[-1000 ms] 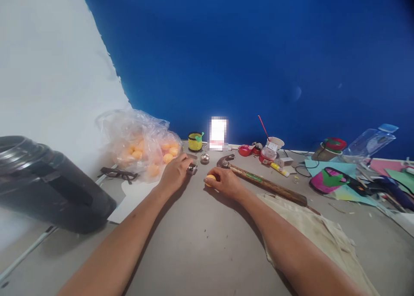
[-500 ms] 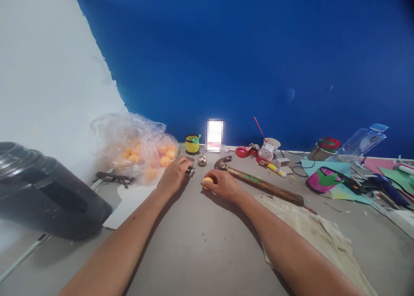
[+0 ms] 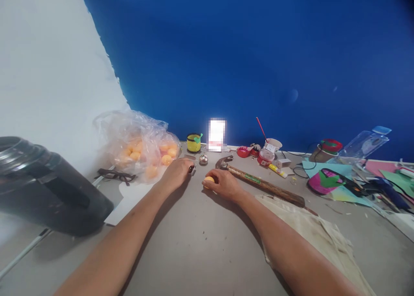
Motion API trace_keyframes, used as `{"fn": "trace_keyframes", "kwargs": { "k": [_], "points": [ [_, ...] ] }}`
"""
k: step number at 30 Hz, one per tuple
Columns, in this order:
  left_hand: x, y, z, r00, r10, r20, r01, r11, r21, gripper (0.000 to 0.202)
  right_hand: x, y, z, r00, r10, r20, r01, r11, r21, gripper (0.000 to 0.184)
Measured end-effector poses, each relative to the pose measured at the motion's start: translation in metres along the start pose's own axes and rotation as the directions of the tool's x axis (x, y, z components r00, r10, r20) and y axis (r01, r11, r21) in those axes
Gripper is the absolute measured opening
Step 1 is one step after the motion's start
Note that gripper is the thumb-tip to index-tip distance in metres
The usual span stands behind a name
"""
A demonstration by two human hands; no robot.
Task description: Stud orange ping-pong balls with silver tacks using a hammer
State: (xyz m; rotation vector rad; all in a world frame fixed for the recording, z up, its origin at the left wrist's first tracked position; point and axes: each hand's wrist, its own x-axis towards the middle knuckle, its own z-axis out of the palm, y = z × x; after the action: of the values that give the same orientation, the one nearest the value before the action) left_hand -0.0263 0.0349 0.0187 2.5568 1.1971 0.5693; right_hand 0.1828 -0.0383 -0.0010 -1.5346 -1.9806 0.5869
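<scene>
My right hand is closed around an orange ping-pong ball, just above or on the table. My left hand is closed by a small dark, shiny object at its fingertips, whose kind I cannot make out. Between and behind the hands sits a small silvery ball. A claw hammer with a wooden handle lies right behind my right hand. To the left of my left hand, a clear plastic bag holds several more orange balls.
A large dark flask leans in at left, near folded glasses and white paper. Beige cloth lies under my right forearm. A yellow tin, glue tube and paint pots stand along the blue wall.
The view has shifted slightly. My left hand has turned a little, tilting the dark object. My right hand keeps the ball in nearly the same place.
</scene>
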Motion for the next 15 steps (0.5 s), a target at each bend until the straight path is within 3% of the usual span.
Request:
{"fn": "trace_keyframes", "kwargs": {
  "k": [6,15],
  "points": [
    [0.0008,0.0064,-0.0044,0.996,-0.078,0.037,0.071,0.982,0.176,0.02,0.0002,0.0003,0.0001,1.0,-0.002,0.004,0.002,1.0,-0.007,0.016],
    [0.0015,0.0083,-0.008,0.993,-0.094,0.073,0.088,0.992,0.086,0.024,-0.0011,-0.0036,-0.003,1.0,0.007,0.02,-0.007,1.0,-0.006,0.016]
  ]
}}
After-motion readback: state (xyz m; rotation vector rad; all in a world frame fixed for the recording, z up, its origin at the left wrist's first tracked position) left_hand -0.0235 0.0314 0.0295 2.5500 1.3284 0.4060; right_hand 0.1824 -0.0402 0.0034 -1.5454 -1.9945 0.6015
